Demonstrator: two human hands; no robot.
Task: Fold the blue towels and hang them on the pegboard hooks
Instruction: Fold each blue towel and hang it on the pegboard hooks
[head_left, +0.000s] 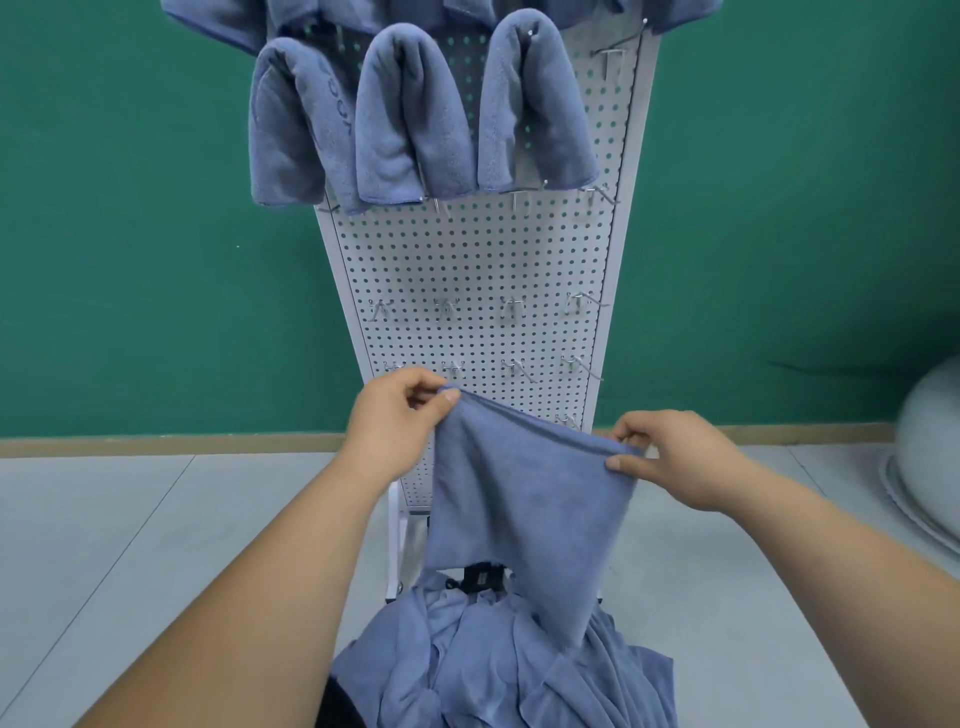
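**Desk:** Where is the blue towel (524, 499), and which way does it run?

**Photographer:** It is held up in front of the white pegboard (478, 270), low in the frame. The left hand (400, 415) pinches one upper corner between thumb and fingers, and the right hand (675, 457) pinches the other. The hands are apart, with the top edge stretched between them and sloping down toward the right hand. The towel's long axis runs downward, narrowing to a lower corner that meets the pile of blue towels (498, 670) beneath.

**Desk:** And the room?

**Photographer:** The pegboard stands on a pale grey tiled floor (130, 519) before a green wall (130, 234), with a tan baseboard (156, 444) along the join. Three folded towels hang side by side in its upper part: the left folded towel (291, 119), the middle folded towel (410, 119) and the right folded towel (535, 104). Rows of metal hooks (511, 306) sit lower on the board.

**Desk:** Anything unclear?

**Photographer:** The upper blue cloth (234, 21) is cut off by the top edge. A small black object (483, 576) shows under the held towel's hem, and I cannot tell what it is. A grey rounded shape (930, 447) at the right edge is blurred and cropped. The pile hides whatever it rests on and runs off the bottom edge. Stitching on the left folded towel is too small to read.
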